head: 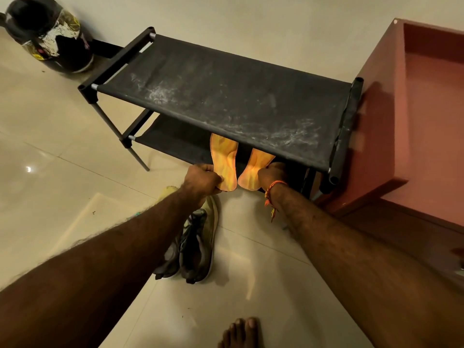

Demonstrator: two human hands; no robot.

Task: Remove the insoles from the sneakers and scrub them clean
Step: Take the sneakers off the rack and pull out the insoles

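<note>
Two orange insoles stick out from the lower shelf of a black shoe rack [216, 96]. My left hand [202, 180] pinches the heel end of the left insole [224, 159]. My right hand [272, 173] grips the heel end of the right insole [253, 169]; an orange thread band circles that wrist. The toe ends of both insoles are hidden under the dusty top shelf. A pair of grey sneakers [194, 244] with yellowish soles lies on the tiled floor below my left forearm, partly covered by it.
A reddish-brown cabinet [401, 121] stands right against the rack. A black helmet [49, 33] rests on the floor at the far left by the wall. A bare foot [241, 332] shows at the bottom edge. Pale glossy tiles cover the floor.
</note>
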